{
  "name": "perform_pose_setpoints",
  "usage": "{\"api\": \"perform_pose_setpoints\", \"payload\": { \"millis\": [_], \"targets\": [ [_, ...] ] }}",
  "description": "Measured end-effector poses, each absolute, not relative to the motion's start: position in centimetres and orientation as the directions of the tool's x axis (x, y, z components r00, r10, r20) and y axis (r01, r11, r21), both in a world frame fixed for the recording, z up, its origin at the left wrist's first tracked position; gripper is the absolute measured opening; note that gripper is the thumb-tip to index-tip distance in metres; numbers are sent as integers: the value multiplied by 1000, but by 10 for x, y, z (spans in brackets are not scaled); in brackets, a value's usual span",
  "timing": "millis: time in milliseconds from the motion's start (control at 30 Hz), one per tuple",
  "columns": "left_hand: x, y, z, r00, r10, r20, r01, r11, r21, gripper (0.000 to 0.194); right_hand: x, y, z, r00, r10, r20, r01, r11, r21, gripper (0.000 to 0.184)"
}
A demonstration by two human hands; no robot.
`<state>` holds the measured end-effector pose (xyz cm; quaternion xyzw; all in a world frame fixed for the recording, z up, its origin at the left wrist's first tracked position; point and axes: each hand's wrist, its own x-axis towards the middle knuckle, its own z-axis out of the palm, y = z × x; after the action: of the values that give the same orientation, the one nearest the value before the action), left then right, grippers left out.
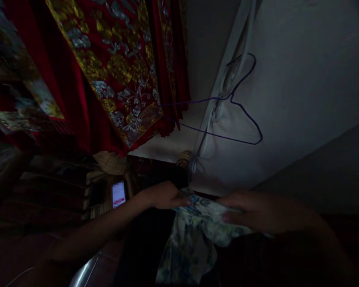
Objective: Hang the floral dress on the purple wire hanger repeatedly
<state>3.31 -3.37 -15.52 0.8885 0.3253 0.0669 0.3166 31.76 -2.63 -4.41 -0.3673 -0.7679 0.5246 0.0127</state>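
Between my two hands hangs a thin white cloth (pixel 194 239) with a blue and green floral print, probably a garment, though its kind does not show. My left hand (pixel 167 195) grips its upper left edge, fingers closed on the fabric. Over at the upper right part of the cloth, my right hand (pixel 248 207) pinches a bunched fold between thumb and fingers. Above both hands a dark purple wire hanger (pixel 227 137) hangs bare from white cables by the wall, touched by neither hand. Dim light blurs the fingertips.
Red cloth hangings (pixel 122 71) with gold and silver embroidery fill the upper left. White cables (pixel 209 115) run down the pale wall (pixel 311 79). Low on the left, a lit phone screen (pixel 118 194) shows beside a woven hat-like object (pixel 112 162). A shiny metal edge (pixel 85 271) lies at the bottom.
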Motion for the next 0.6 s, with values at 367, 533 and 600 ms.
{"api": "perform_pose_setpoints", "payload": {
  "millis": [367,533,600],
  "targets": [
    [42,-29,-131,651,757,60,488,-478,731,31,270,96,-93,26,842,538,452,470,-758,50],
    [55,-51,-129,793,608,52,355,-529,771,33,286,96,-126,-179,916,360,557,395,-730,62],
    [49,-51,-133,766,641,-55,552,-610,569,34,302,87,-126,-142,895,424,593,420,-687,51]
  ]
}}
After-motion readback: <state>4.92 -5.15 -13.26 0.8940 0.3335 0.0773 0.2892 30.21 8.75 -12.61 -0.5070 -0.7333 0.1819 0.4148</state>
